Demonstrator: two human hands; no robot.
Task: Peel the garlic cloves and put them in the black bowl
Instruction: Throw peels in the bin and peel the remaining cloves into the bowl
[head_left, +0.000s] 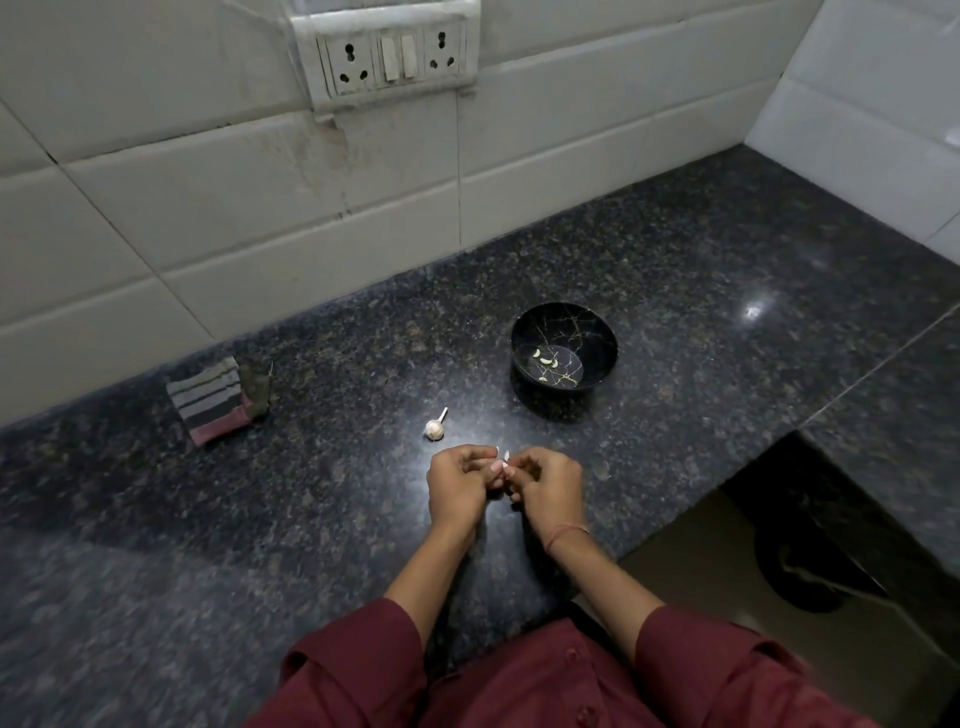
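White tiled wall (260, 208), socket panel (389, 52), dark granite counter (675, 249)

A dark speckled counter (727, 249) is running along a white tiled wall (156, 197). A folded striped cloth (205, 402) is lying near the counter's back edge at the left, with a dark grey-green lump (255, 388), too dim to identify, touching its right side. A switch-and-socket panel (390, 52) is sitting on the wall above. Brownish floor (691, 571) is showing beyond the counter's front edge at the right.
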